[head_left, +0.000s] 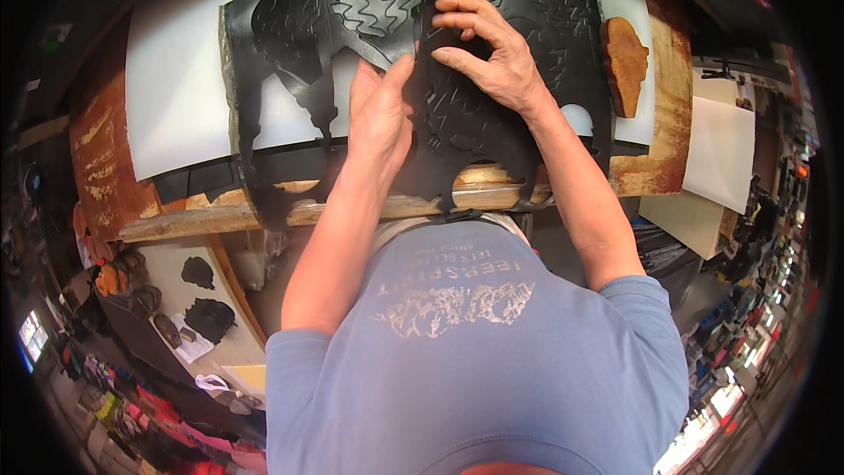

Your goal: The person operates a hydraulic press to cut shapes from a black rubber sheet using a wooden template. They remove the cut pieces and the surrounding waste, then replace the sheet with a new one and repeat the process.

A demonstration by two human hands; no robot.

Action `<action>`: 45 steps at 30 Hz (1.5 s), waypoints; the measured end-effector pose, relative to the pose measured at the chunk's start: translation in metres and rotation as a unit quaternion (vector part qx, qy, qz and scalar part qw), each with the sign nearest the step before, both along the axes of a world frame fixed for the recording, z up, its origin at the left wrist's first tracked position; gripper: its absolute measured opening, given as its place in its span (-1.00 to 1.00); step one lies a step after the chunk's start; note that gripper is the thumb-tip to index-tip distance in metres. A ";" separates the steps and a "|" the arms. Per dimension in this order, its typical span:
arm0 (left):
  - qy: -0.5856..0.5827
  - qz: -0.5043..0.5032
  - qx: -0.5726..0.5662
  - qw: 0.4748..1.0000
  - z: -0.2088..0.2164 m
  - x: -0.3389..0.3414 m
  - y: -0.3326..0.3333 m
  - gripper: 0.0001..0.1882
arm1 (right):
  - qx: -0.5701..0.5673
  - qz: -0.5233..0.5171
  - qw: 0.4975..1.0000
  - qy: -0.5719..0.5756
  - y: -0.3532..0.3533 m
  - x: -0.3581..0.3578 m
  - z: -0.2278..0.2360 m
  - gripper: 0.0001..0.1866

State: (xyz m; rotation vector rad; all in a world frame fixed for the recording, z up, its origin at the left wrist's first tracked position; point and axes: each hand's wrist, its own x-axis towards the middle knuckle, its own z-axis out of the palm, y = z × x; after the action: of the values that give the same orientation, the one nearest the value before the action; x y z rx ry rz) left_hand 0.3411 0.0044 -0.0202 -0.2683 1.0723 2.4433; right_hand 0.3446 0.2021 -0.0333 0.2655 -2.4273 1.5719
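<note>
Cut-out sheet (479, 136) lies on board (176, 79), board on desk (673, 105). Sheet's near edge overhangs desk's front. Flat template (625, 66) on board, just right of sheet. Left hand (380, 114) and right hand (497, 53) at sheet's middle, right farther back. Side table (167, 273) front-left, carrying cut pieces (209, 321).

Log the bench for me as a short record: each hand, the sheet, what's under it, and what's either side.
left hand: at the black sheet, by a cut-out opening; grip unclear
right hand: over the sheet, fingers spread, thumb apart; contact unclear
sheet state: several openings, curved and zigzag outlines, lower edge hanging over the bench's front
under sheet: white board
right side: brown block, beside the sheet
left side: lower side table with dark pieces on it
</note>
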 end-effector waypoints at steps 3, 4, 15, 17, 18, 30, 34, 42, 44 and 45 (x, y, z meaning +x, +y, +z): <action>0.006 -0.004 0.028 1.000 -0.008 -0.003 0.002 -0.65 | 0.009 0.023 1.000 -0.015 0.004 0.000 0.008 -0.50; 0.002 -0.002 0.018 1.000 -0.010 -0.003 0.001 -0.63 | 0.018 0.034 0.999 -0.020 0.004 0.000 0.011 -0.48; 0.051 0.012 -0.019 0.998 -0.011 -0.003 0.005 -0.70 | 0.193 0.069 0.964 0.169 0.006 0.011 0.028 -0.63; 0.043 0.021 -0.044 0.998 -0.010 -0.004 0.007 -0.73 | 0.180 0.127 0.960 0.174 0.002 0.024 0.037 -0.65; 0.033 0.030 -0.059 0.997 -0.009 -0.005 0.009 -0.74 | 0.170 0.128 0.961 0.174 -0.003 0.033 0.042 -0.65; 0.024 0.036 -0.039 0.998 -0.006 0.003 -0.006 -0.75 | -0.092 0.006 0.995 0.047 0.016 0.119 0.110 -0.63; 0.022 0.033 -0.082 0.996 -0.013 -0.005 -0.014 -0.80 | -0.136 0.005 0.987 0.084 0.031 0.125 0.113 -0.63; 0.091 0.092 -0.341 0.931 0.017 0.022 -0.026 -0.64 | -0.342 -0.163 0.920 0.101 0.133 0.145 0.113 -0.78; 0.215 0.107 -0.397 0.886 0.035 0.042 -0.021 -0.54 | -0.291 -0.224 0.925 0.098 0.126 0.148 0.099 -0.74; 0.267 0.116 -0.400 0.869 0.043 0.050 -0.016 -0.48 | -0.299 -0.266 0.914 0.069 0.117 0.147 0.094 -0.74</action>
State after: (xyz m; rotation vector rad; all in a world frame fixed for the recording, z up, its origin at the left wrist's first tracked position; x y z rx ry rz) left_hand 0.3912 -0.0115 0.0225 0.0508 2.4076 2.1618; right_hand 0.4915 0.3194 0.0602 -0.3554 -1.6018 1.8299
